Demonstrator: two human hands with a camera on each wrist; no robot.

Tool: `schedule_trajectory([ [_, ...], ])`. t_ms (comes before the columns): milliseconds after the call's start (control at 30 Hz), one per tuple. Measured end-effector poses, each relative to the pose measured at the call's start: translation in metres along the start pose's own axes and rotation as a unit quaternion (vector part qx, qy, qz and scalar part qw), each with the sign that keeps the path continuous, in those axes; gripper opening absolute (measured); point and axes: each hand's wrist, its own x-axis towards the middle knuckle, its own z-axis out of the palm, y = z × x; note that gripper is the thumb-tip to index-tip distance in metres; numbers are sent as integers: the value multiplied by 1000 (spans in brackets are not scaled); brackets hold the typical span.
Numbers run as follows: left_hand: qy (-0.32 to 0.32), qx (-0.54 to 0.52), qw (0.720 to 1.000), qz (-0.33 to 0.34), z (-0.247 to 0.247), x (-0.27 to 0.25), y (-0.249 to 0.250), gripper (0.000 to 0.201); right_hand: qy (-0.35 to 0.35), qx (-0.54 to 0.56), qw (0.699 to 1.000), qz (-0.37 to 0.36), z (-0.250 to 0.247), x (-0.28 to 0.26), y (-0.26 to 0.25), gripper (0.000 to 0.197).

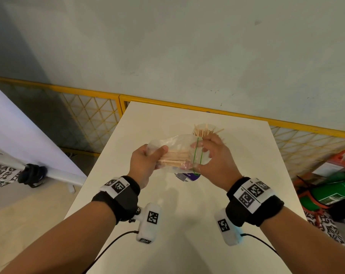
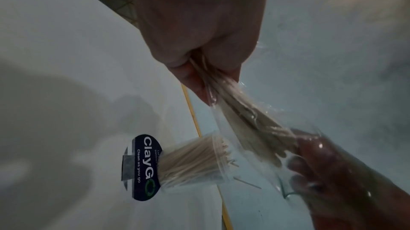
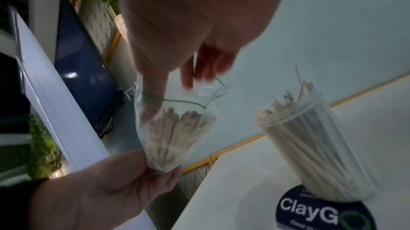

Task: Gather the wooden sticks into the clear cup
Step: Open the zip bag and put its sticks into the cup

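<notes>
Both hands up over the middle of the table, working a clear zip bag of flat wooden sticks.

Left hand: fingers and thumb curled tight round the closed end of the bag, pinching the stick bundle through the plastic. Wrist view shows the same, bundle coming out of the fist.

Right hand: at the bag mouth, by the green zip line. Fingers partly curled; thumb reaches into the opening toward the stick tips, the other fingers on the mouth edge. Blurred, so cannot tell if it has pinched any stick yet; it does hold the bag mouth.

Cup: upright toward the far edge of the table, just beyond the right hand, on a dark round sticker. Already packed with thin sticks fanning above the rim.

Key relation: the bundle's long axis runs roughly left to right between the hands, open end at the right hand, and the cup sits just past that end, on the far side. Right hand is nearer the cup, so likely it pulls sticks out lengthwise and carries them the short way over, then turns them upright to drop in. The cup looks full, so new sticks may jam or knock some out.

Task is partway: many sticks in the cup, a bundle left in the bag.
</notes>
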Motion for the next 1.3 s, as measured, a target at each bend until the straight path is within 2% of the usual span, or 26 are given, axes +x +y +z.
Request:
schedule_trajectory([
  [100, -18, 43, 998, 47, 3, -3, 5, 18, -108, 34, 991, 73, 2, 4, -8, 62],
  [233, -22, 130, 985, 113, 7, -6, 13, 40, -199, 3, 979, 35, 4, 7, -25, 37],
  [367, -2, 144, 982, 124, 10, -8, 21, 45, -248, 75, 961, 98, 11, 13, -27, 46],
  [433, -8, 148, 981, 127, 11, -10, 23, 47, -269, 24, 958, 96, 16, 15, -24, 44],
  [500, -15, 164, 977, 134, 15, -12, 23, 40, -287, 2, 954, 85, 19, 16, -24, 36],
  [667, 9, 210, 967, 143, 17, -11, 23, 44, -334, 96, 933, 93, 13, 15, -27, 33],
  [733, 19, 243, 959, 145, 15, -7, 21, 49, -331, 94, 935, 90, 14, 13, -22, 28],
  [800, 11, 262, 957, 123, 15, -6, 19, 53, -332, 68, 935, 109, 17, 12, -17, 32],
  [867, -25, 241, 969, 56, 17, -9, 19, 56, -322, 37, 941, 102, 22, 8, -12, 21],
  [933, -69, 232, 970, -8, 20, -15, 21, 55, -280, -8, 956, 91, 24, 5, -8, 13],
  [1067, -118, 275, 954, 7, 20, -22, 28, 52, -239, -73, 962, 113, 26, 1, 7, 21],
  [1167, -146, 237, 960, 1, 19, -20, 27, 40, -239, -77, 961, 119, 25, 1, 12, 21],
  [1300, -142, 111, 983, -45, 18, -12, 17, 23, -179, -28, 977, 110, 14, 2, 4, 30],
])
